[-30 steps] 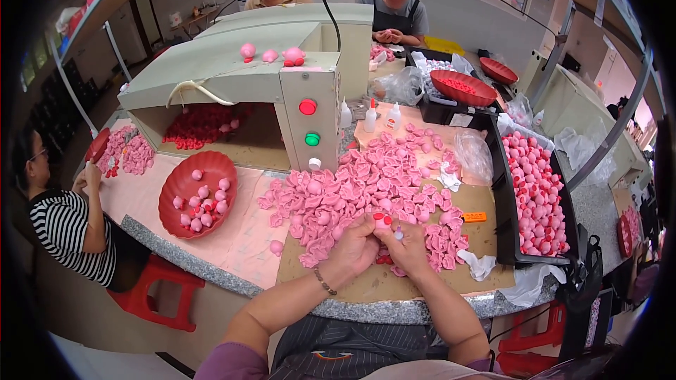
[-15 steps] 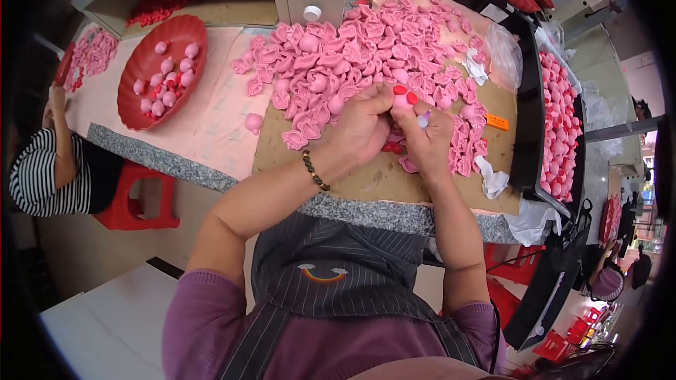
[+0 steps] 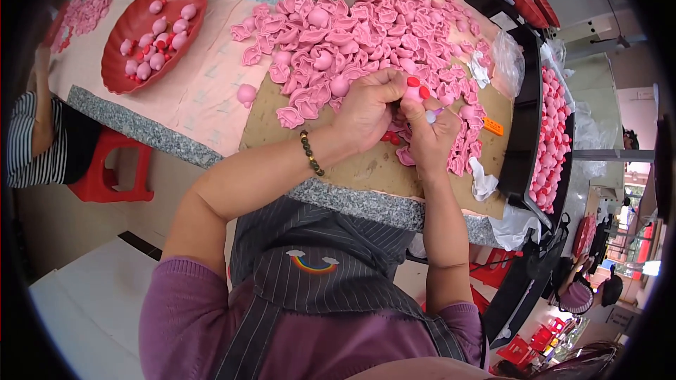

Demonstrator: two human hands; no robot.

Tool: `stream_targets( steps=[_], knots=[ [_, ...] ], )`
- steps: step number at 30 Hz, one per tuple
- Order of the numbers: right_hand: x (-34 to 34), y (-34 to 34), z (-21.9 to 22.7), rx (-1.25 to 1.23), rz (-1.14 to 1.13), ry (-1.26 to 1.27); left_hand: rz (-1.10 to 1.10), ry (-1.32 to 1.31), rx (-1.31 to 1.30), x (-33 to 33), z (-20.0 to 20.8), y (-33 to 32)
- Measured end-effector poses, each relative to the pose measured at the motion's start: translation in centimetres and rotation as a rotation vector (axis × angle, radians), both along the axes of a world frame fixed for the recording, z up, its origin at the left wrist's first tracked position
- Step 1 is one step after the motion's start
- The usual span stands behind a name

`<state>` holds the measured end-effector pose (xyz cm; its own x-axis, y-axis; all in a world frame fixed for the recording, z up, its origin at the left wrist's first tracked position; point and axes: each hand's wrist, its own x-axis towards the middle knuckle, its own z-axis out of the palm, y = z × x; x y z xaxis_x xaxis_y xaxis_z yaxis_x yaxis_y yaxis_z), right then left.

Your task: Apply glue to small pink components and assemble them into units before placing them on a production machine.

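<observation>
Both hands meet above the front of the work board. Pinched between the fingertips is a small pink ball-shaped piece with red round parts [image 3: 414,93]. My left hand [image 3: 367,111] closes on its left side, and my right hand [image 3: 431,139] presses its thumb against it from below. A small white-and-purple tip [image 3: 432,115] pokes out of my right hand; the rest of it is hidden. Just beneath the hands lie some small red pieces [image 3: 390,138]. Behind them spreads a heap of pink ruffled, petal-like pieces [image 3: 366,35], with a few pink balls among them.
A red scalloped bowl [image 3: 113,63] with pink balls and red bits stands at left. One pink ball [image 3: 246,94] lies on the pink cloth. To the right are a black tray [image 3: 520,169] of pink-and-red pieces, an orange box [image 3: 493,126] and crumpled tissue [image 3: 483,181]. Someone sits far left.
The whole view has shifted slightly, so the table sits differently in it. My hands stay together around the pink piece, which has tilted a little.
</observation>
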<state>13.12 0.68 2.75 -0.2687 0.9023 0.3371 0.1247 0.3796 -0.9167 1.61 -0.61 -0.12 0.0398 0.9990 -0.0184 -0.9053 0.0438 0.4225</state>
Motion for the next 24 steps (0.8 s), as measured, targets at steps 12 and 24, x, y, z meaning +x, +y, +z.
stream_targets(
  steps=[12, 24],
  knots=[
    [0.8, 1.2, -0.1, 0.020, 0.151, 0.004, 0.008, 0.293, 0.238, -0.2, 1.4, 0.0],
    [1.2, 1.7, -0.5, -0.102, 0.046, 0.136, 0.090, 0.521, 0.241, -0.8, 2.7, 0.0]
  ],
)
